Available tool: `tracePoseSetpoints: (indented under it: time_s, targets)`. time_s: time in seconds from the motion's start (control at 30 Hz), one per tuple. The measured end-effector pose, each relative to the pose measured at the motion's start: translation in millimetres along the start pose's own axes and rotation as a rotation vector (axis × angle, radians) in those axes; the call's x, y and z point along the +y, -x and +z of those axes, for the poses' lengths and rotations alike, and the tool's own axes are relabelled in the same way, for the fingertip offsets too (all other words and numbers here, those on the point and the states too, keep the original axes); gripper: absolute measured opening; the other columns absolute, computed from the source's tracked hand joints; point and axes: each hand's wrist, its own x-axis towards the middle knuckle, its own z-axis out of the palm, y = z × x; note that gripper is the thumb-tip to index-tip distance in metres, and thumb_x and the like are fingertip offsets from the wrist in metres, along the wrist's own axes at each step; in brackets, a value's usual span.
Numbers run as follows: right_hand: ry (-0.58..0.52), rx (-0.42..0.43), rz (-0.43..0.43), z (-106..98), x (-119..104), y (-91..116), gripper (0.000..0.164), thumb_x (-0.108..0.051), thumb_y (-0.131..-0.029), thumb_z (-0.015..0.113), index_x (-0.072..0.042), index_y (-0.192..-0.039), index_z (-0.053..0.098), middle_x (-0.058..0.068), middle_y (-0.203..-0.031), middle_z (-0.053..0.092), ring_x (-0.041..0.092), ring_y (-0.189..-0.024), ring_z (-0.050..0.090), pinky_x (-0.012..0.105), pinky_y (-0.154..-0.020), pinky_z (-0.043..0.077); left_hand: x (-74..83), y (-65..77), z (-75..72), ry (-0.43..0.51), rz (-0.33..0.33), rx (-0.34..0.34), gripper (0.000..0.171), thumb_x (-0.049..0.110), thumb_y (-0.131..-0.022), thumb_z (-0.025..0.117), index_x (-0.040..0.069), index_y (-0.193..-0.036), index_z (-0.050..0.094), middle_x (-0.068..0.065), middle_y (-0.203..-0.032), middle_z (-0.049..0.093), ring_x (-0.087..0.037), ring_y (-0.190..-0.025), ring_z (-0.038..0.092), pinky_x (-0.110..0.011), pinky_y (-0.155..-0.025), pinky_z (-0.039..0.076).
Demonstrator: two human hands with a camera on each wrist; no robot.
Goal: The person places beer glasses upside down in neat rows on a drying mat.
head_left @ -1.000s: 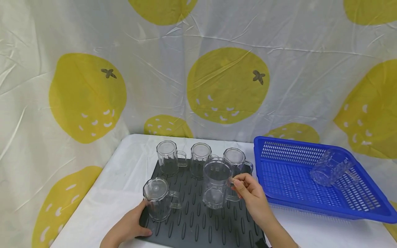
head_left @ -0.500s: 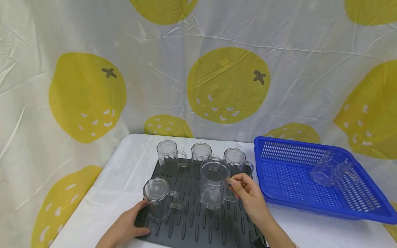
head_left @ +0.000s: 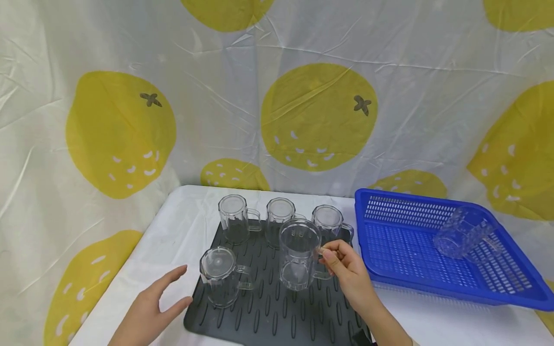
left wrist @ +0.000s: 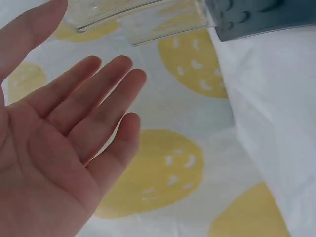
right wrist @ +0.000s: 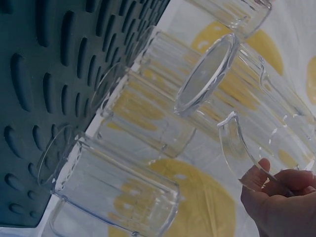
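My right hand [head_left: 348, 271] pinches the handle of a clear glass mug [head_left: 297, 259]. In the right wrist view this mug [right wrist: 242, 84] hangs off the dark ribbed mat [right wrist: 29, 148], its thick base toward the mat. At the mat's front left, another glass mug [head_left: 220, 283] stands bottom up. My left hand [head_left: 144, 307] is left of that mug, apart from it, thumb and fingers spread. The left wrist view shows the left palm [left wrist: 49, 158] with nothing in it. Along the mat's back edge are three mugs, the left [head_left: 234, 221], middle [head_left: 277, 218] and right one [head_left: 327, 218].
A blue plastic basket [head_left: 402, 288] sits on the right of the white-covered table [head_left: 169, 230], with one glass mug [head_left: 459, 235] lying on its side inside. Behind hangs a white curtain [head_left: 220, 105] with yellow fruit prints.
My left hand has drawn away leftward from the front left mug and the mat's edge. The mug in my right hand moved slightly left, then stayed almost still.
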Motion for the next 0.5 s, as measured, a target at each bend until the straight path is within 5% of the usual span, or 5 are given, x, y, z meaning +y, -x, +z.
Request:
tracePoseSetpoints:
  time_s: [0.07,0.17,0.3,0.5]
  targets:
    - [0.006,0.006,0.006,-0.2,-1.1,-0.1,0.014,0.001,-0.103,0.043,0.010,-0.101,0.053,0.004,-0.068,0.041,0.019,-0.060,0.042,0.025,-0.080,0.053,8.9,-3.4,-8.0,0.007,0.104,0.117,0.059,0.016,-0.080,0.081,0.015,-0.134,0.058,-0.004,-0.126,0.064,-0.010,-0.119,0.055,-0.018,-0.098,0.040]
    - [0.007,0.008,0.006,-0.7,-2.5,-0.2,0.014,0.000,-0.103,0.043,0.010,-0.101,0.054,0.005,-0.067,0.041,0.022,-0.060,0.042,0.025,-0.080,0.053,23.6,-12.7,-14.2,0.064,0.203,0.206,0.061,0.008,-0.080,0.080,0.020,-0.135,0.058,0.002,-0.127,0.063,0.006,-0.121,0.047,-0.006,-0.097,0.029]
    - [-0.005,0.003,-0.008,-1.0,-5.0,0.1,0.014,0.001,-0.103,0.043,0.010,-0.101,0.053,0.005,-0.067,0.041,0.021,-0.061,0.042,0.025,-0.081,0.053,44.9,-28.2,-7.2,0.133,0.315,0.230,0.060,0.003,-0.080,0.078,0.014,-0.135,0.057,0.000,-0.128,0.062,-0.003,-0.123,0.050,-0.011,-0.101,0.032]
    - [-0.020,0.010,-0.030,-0.7,-10.6,1.1,0.013,0.002,-0.102,0.042,0.011,-0.101,0.053,0.003,-0.068,0.042,0.018,-0.061,0.042,0.025,-0.080,0.054,75.6,-43.5,26.1,0.219,0.437,0.176,0.059,0.003,-0.086,0.072,0.014,-0.140,0.052,0.000,-0.135,0.057,-0.017,-0.124,0.053,-0.025,-0.100,0.042]
